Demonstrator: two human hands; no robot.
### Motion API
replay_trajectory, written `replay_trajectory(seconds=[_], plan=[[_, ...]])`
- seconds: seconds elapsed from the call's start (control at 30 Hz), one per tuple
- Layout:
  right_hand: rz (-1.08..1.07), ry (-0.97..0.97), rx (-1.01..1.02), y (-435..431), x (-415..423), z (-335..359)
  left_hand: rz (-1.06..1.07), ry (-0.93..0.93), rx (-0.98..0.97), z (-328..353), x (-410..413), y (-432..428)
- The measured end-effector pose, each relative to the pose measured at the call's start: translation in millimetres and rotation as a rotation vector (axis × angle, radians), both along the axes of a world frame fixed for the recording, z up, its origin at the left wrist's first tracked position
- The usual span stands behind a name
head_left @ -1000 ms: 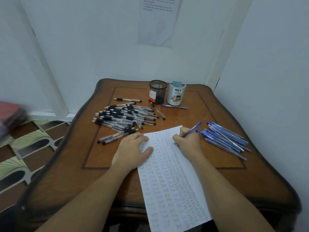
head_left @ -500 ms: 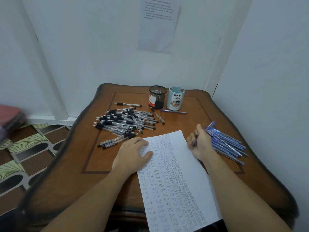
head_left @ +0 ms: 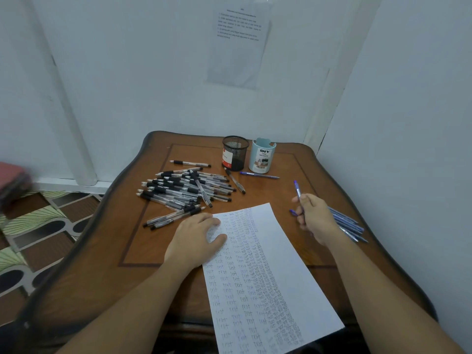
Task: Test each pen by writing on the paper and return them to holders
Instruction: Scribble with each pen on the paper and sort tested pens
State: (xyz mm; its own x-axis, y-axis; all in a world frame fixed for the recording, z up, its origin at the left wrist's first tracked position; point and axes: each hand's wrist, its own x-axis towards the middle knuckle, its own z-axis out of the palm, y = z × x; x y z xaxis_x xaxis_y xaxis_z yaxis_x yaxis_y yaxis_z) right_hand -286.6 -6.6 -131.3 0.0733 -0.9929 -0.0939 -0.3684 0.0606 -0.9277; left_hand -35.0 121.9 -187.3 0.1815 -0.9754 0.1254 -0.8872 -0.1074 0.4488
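A white sheet of paper (head_left: 270, 272) covered in small written words lies on the wooden table (head_left: 107, 251). My left hand (head_left: 196, 238) rests flat on the paper's upper left corner. To the right of the sheet, my right hand (head_left: 314, 218) grips a blue pen (head_left: 297, 189) that points up and away, lifted above a pile of blue pens (head_left: 347, 224). A heap of black pens (head_left: 184, 190) lies left of centre. At the table's back stand a black mesh holder (head_left: 235, 153) and a light blue holder (head_left: 262, 155).
One blue pen (head_left: 259, 175) lies in front of the light blue holder and a black pen (head_left: 235, 180) in front of the mesh one. White walls close in behind and to the right. Patterned floor (head_left: 38, 226) shows at the left.
My right hand has left the top of the paper and moved right, over the blue pile, with the blue pen now tipped upward. The left hand stays on the sheet.
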Motion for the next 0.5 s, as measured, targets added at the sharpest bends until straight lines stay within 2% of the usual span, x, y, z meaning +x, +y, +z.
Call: replay_trajectory(seconds=[0.2, 0.37, 0.5], plan=[[-0.054, 0.623, -0.375, -26, -45, -6, 0.003, -0.006, -0.009, 1, -1, 1], [-0.104, 0.942, -0.299, -44, -72, -22, 0.0, -0.012, 0.003, 2, -2, 2], [-0.124, 0.96, -0.247, -42, -73, -28, -0.01, -0.017, 0.013, 2, -2, 1]])
